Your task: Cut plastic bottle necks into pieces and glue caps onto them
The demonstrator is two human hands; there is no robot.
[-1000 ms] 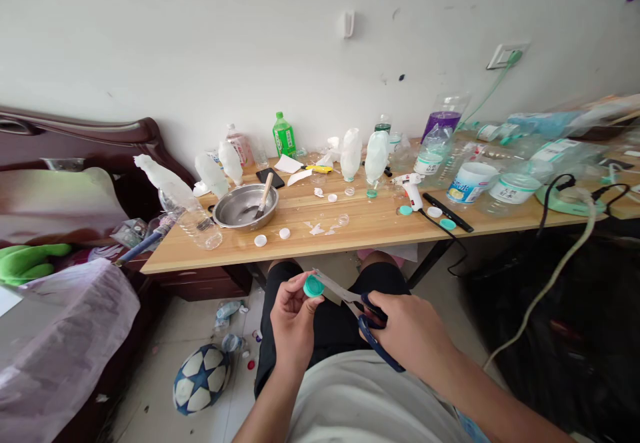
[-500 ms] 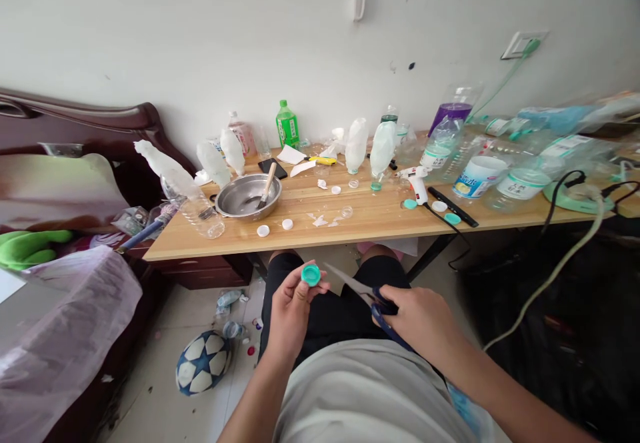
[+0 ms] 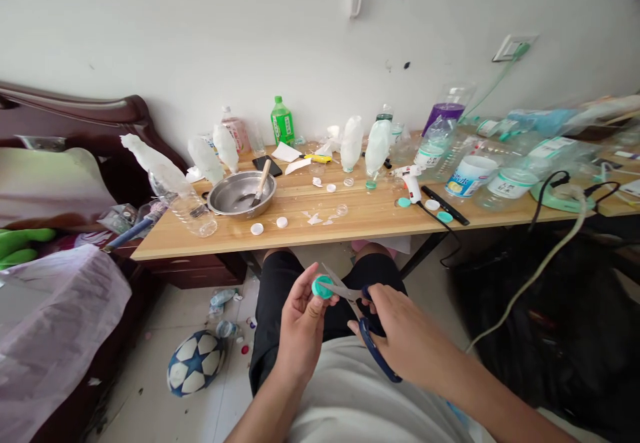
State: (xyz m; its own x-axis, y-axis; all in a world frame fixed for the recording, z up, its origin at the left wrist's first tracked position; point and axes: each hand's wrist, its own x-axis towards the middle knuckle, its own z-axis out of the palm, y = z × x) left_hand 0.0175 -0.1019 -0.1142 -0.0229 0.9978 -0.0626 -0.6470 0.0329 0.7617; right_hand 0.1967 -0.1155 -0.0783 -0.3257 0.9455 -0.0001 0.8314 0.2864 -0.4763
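Left hand [image 3: 301,330] pinches green cap [image 3: 321,288], far fingertips partly hidden; right hand [image 3: 403,330] grips scissors [image 3: 374,348], blades parted, contact with cap unclear.

The cap [image 3: 321,288] I held was smooth plastic, and my scissors [image 3: 369,342] paired shiny metal blades with plastic handles. My shirt [image 3: 345,390] and shorts [image 3: 273,303] were matt cloth. The tabletop [image 3: 240,235] was smooth wood with a faint sheen; the basin [image 3: 225,206] was glossy metal, the brush handle [image 3: 263,178] matt wood, the green bottle [image 3: 283,123] shiny plastic, the headboard [image 3: 90,116] polished wood.
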